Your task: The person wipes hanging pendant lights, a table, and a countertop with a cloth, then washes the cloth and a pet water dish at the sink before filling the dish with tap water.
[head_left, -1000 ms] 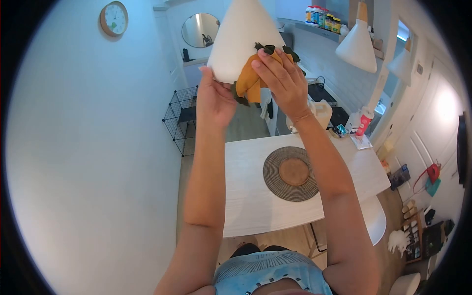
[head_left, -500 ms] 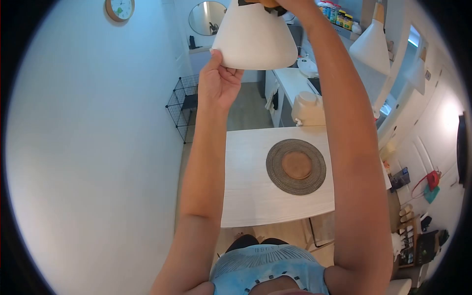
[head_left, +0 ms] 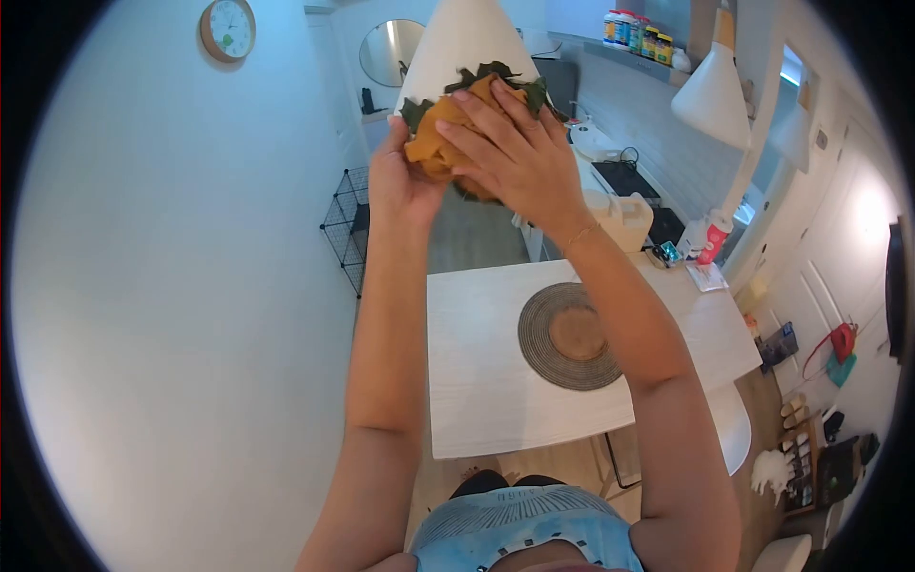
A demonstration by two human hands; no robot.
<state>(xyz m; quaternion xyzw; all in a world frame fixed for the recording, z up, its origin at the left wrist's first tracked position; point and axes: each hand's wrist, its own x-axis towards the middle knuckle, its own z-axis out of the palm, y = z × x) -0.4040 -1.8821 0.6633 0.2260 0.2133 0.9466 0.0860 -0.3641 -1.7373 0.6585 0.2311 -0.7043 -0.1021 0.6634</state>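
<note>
A white cone-shaped pendant lampshade (head_left: 467,43) hangs at the top of the view, above the table's far end. My left hand (head_left: 405,181) grips its lower left edge, thumb up along the outside; its other fingers are partly hidden. With fingers spread over it, my right hand (head_left: 519,157) presses a crumpled mustard-coloured cloth (head_left: 443,138) with dark green ruffled edges against the front of the shade. The cloth covers the shade's lower rim and reaches close to my left hand.
Below stands a white table (head_left: 496,419) with a round woven placemat (head_left: 538,343) and a brown disc (head_left: 577,332). A second white pendant lamp (head_left: 713,100) hangs at right. Beyond are a beige jug (head_left: 620,219), a pink bottle (head_left: 713,240) and a black wire rack (head_left: 345,229).
My right hand has come down from the top of the shade to its lower front with the cloth. My left hand stays at the edge. The view has tilted slightly.
</note>
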